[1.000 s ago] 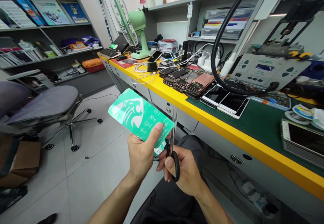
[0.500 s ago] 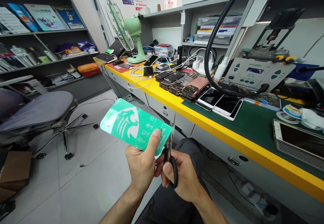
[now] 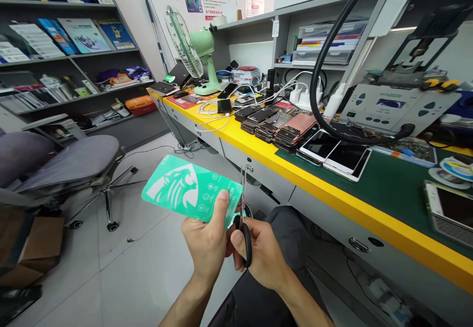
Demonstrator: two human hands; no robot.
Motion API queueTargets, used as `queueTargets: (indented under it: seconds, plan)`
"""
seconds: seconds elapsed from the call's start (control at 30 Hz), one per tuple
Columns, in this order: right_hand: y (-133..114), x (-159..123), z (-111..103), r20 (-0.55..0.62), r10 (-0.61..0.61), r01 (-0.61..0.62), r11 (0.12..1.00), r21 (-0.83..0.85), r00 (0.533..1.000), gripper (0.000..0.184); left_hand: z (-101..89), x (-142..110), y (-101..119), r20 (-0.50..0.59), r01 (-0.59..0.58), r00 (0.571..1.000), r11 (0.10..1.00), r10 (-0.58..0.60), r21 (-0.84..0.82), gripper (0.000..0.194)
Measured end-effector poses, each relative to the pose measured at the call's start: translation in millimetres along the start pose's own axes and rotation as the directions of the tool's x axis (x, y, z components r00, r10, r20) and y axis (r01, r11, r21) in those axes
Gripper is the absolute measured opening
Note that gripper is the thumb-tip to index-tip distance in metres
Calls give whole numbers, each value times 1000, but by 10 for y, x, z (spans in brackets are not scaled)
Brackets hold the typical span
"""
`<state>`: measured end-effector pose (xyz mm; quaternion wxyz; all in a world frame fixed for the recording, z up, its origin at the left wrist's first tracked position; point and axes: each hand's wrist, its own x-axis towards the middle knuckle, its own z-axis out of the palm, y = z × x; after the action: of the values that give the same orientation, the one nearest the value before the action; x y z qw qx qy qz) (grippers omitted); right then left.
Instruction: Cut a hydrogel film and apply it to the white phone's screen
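A green hydrogel screen-protector sheet [image 3: 177, 184] with a white animal-head print is pinched in my left hand [image 3: 207, 243], thumb on top near its right end. My right hand [image 3: 264, 250] grips black-handled scissors [image 3: 247, 243], fingers in the loops. Their narrow blades point up along the sheet's right edge, close together. A bit of green shows below, beside the handles; whether it is a cut strip I cannot tell. The fingers behind the sheet are mostly hidden. Both hands are above my lap, in front of the workbench.
Along the yellow-edged workbench [image 3: 325, 204] lie stacked phone parts [image 3: 273, 125], white phones [image 3: 349, 159] and tangled white cables [image 3: 214, 108]. A green fan [image 3: 207, 63] and a grey repair station [image 3: 391, 105] stand on it. An office chair [image 3: 74, 159] and cardboard box [image 3: 42, 243] are at left.
The view has swung slightly left, so the bench appears further right. The sheet has tilted a little, losing its glare, and the scissors have shifted slightly left with it in the picture.
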<state>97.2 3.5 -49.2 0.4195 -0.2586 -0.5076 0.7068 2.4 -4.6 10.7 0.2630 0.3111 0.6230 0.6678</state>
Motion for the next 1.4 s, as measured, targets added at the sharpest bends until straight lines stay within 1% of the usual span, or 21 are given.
queueTargets:
  seconds: [0.13,0.27,0.5,0.63,0.73,0.87,1.03,1.1,1.23,1.3,1.4]
  plan:
    - [47,103,28,4,-17,17,1000,-17,1000,57,-21,93,-66,-5,-7,1000,1000,7,17,37]
    - [48,170,38,11,-1,1,1000,-7,1000,54,-19,148,-114,-15,-30,999,999,31,32,37]
    - [72,201,39,9,12,-13,1000,17,1000,52,-18,193,-160,-69,-82,994,995,86,58,39]
    - [129,204,9,6,25,-25,1000,7,1000,50,-21,220,-164,-62,-110,991,991,115,79,42]
    - [149,209,-8,-2,36,-36,999,-8,999,50,-7,229,-146,-52,-135,989,988,139,72,38]
    - [122,212,11,-6,37,-37,999,-18,999,52,10,226,-133,-45,-120,991,991,123,60,33]
    - [138,200,23,-10,39,-40,999,-19,999,52,14,228,-139,-39,-129,991,990,131,59,28]
    - [158,192,16,-9,40,-40,999,-23,999,51,8,234,-138,-41,-127,991,990,130,56,32]
    - [166,185,9,-9,51,-52,998,-29,999,51,-20,257,-126,-30,-102,994,993,104,60,47]
    - [154,187,11,-6,53,-53,998,-28,999,52,-32,270,-115,-30,-101,994,993,103,58,47]
    - [138,190,12,-3,53,-53,998,-42,999,53,-42,285,-97,-37,-120,992,992,122,48,41]
